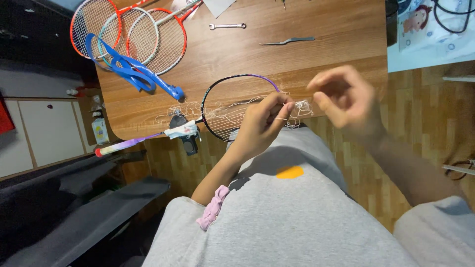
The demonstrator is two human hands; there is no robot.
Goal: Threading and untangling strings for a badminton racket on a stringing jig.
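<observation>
A badminton racket with a dark frame and a purple top lies over the near edge of the wooden table, its strings cut and tangled into loose white string. Its purple-and-white handle sticks out past the table to the left. My left hand pinches a strand of the loose string at the racket's right side. My right hand hovers just to the right of the tangle, fingers curled and blurred; whether it holds a strand I cannot tell.
Three orange-and-white rackets and blue straps lie at the table's far left. A spanner and a metal tool rest further back. A dark clamp hangs at the table edge. Wooden floor lies to the right.
</observation>
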